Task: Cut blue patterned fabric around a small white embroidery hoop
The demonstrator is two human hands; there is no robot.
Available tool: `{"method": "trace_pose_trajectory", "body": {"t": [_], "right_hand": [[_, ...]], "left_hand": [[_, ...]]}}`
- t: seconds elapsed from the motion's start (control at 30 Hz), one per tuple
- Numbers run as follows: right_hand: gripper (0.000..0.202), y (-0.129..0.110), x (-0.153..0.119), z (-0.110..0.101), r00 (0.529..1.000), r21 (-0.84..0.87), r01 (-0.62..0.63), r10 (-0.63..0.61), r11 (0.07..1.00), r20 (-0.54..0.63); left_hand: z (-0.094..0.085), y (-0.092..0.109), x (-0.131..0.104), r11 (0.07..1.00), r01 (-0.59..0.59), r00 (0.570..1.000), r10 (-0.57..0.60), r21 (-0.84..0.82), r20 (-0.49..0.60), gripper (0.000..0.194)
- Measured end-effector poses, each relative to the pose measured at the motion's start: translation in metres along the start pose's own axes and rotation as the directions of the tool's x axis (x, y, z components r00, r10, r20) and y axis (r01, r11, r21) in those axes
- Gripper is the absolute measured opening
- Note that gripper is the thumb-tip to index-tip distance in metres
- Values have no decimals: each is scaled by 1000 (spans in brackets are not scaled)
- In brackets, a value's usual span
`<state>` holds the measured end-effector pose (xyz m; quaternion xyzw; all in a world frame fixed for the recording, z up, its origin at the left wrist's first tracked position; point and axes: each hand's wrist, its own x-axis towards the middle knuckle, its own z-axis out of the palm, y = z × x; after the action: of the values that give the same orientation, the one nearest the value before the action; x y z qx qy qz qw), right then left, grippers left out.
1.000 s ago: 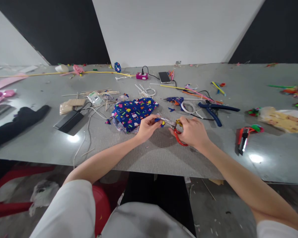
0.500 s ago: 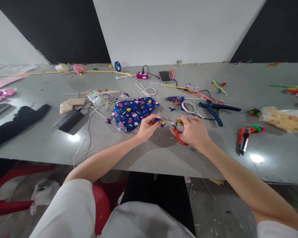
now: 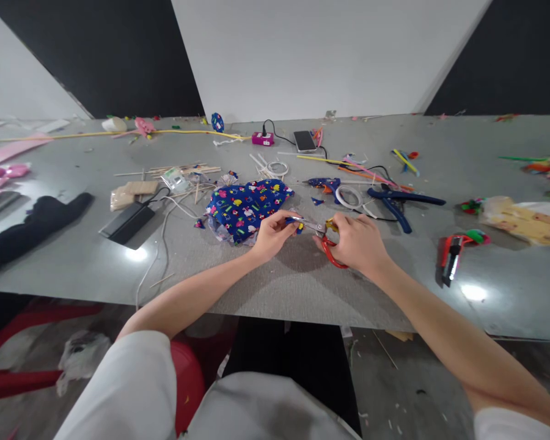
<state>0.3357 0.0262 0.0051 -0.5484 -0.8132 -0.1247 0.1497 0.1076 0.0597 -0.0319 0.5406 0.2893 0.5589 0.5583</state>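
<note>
My right hand (image 3: 358, 242) grips a pair of scissors (image 3: 333, 254) with red handles, its blades pointing left. Between the pinched fingers of my left hand (image 3: 274, 234) is a small piece of blue patterned fabric (image 3: 299, 228) with a bit of yellow on it. The scissor blades meet this piece at my left fingertips; whether they are closed through it I cannot tell. Just behind my left hand lies a larger blue printed cloth (image 3: 245, 208), bunched up on the grey table (image 3: 266, 293).
Beyond my hands lie a blue glue gun (image 3: 323, 184), a white ring (image 3: 349, 197) and dark blue pliers (image 3: 396, 205). A red box cutter (image 3: 451, 260) is at the right. Wooden sticks, a black box (image 3: 127, 221) and a pale cord lie left; a phone (image 3: 305, 141) sits farther back.
</note>
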Motion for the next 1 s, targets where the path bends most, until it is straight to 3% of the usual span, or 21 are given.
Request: {"method": "trace_pose_trajectory", "body": {"t": [1.0], "right_hand": [[53, 1, 0, 1, 1000, 19, 18, -19, 1000, 8]], "left_hand": [[-3, -5, -1, 1000, 19, 1000, -19, 17, -11, 37]]}}
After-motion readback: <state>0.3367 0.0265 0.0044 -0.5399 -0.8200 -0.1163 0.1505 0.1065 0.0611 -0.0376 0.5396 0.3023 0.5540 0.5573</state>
